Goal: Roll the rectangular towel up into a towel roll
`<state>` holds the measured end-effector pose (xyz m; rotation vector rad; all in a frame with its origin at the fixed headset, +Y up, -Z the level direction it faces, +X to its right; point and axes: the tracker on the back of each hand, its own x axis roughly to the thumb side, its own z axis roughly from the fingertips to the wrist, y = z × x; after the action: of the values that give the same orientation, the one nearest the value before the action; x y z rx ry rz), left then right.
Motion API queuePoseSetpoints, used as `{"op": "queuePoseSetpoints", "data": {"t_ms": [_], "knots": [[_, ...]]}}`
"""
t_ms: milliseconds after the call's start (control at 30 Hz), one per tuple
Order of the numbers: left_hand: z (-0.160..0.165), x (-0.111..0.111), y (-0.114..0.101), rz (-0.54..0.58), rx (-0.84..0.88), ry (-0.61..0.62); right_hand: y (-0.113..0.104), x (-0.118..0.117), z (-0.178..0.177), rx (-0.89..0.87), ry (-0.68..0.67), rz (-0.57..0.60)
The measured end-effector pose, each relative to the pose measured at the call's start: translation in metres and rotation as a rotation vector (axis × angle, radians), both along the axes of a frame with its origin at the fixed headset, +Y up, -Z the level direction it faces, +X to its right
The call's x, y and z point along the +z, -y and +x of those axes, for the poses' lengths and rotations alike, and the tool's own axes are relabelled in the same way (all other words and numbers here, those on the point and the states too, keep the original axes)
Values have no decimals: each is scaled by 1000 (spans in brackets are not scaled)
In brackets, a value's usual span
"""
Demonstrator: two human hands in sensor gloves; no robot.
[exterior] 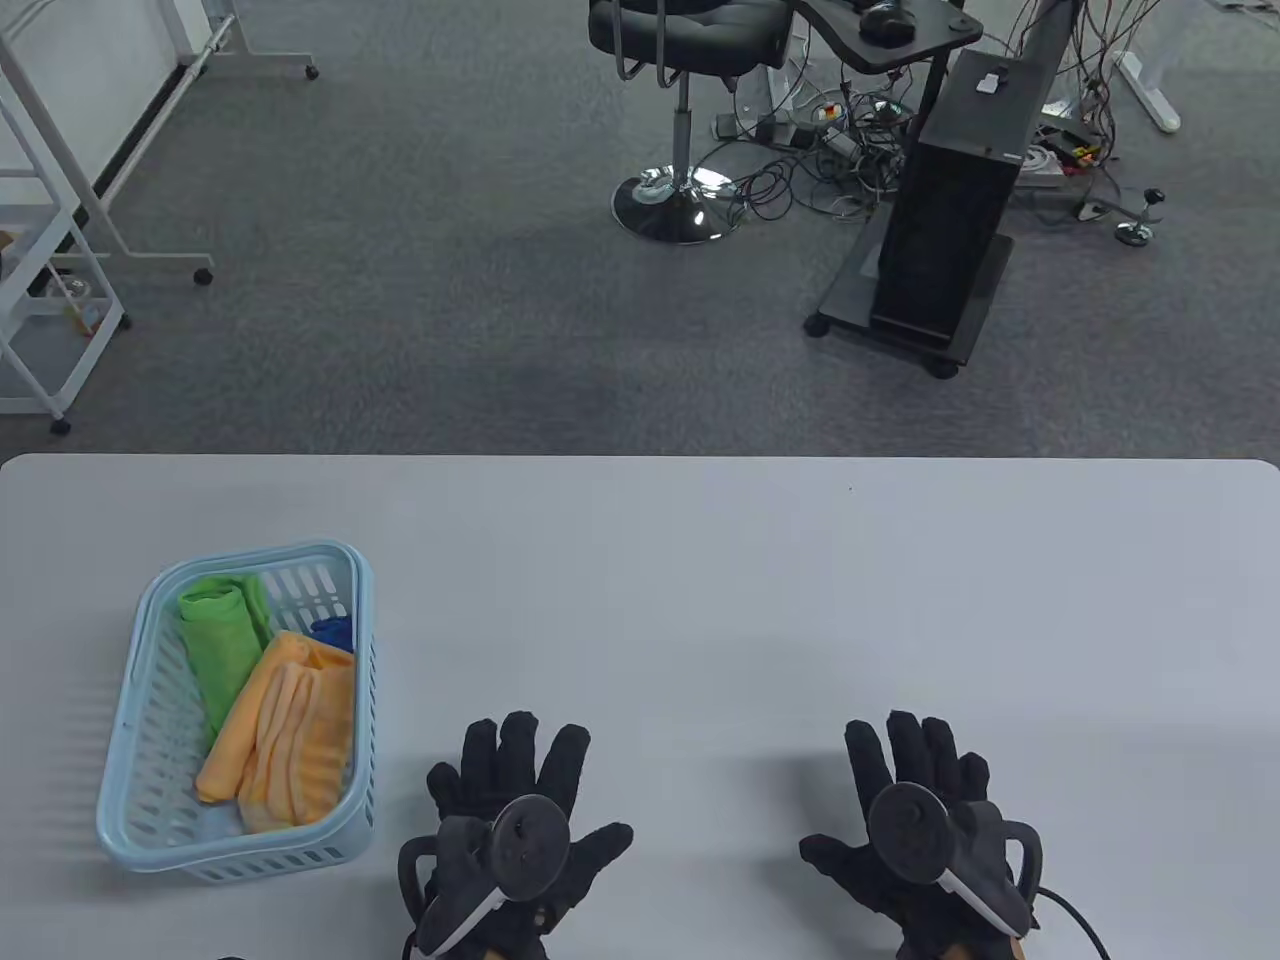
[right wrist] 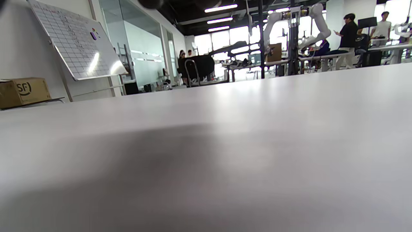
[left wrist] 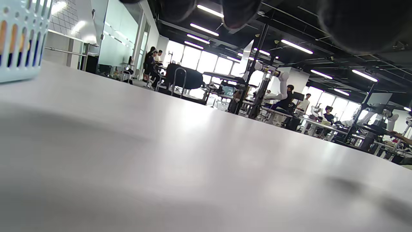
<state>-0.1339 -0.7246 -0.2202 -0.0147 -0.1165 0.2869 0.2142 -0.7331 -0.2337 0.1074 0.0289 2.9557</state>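
Both hands, the left hand (exterior: 520, 800) and right hand (exterior: 925, 805), lie flat on the table (exterior: 700, 600) with fingers spread, holding nothing. Towels, 1 orange towel (exterior: 285, 735) and 1 green towel (exterior: 225, 640), sit bunched in the basket (exterior: 350, 815) beside the left hand, so grabbing 1 could drag out another. A blue item under them is mostly hidden.

On the pale grey counter (exterior: 700, 600), a light blue slotted plastic basket (exterior: 150, 845) sits at the left, holding a rolled green towel (exterior: 222, 650), a loosely folded orange towel (exterior: 290, 740) and a scrap of blue cloth (exterior: 335, 632). The black-gloved left hand (exterior: 515, 830) and black-gloved right hand (exterior: 925, 825) lie flat near the front edge, fingers spread, well apart, holding nothing.
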Motion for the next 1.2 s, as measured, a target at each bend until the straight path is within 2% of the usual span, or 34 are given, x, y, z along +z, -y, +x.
{"op": "queuePoseSetpoints", "data": {"t_ms": [433, 1200], "knots": [[3, -2, 3, -29, -4, 8, 2, 0, 1, -14, -7, -8], [4, -5, 6, -76, -5, 8, 11, -8, -1, 10, -22, -135]]}}
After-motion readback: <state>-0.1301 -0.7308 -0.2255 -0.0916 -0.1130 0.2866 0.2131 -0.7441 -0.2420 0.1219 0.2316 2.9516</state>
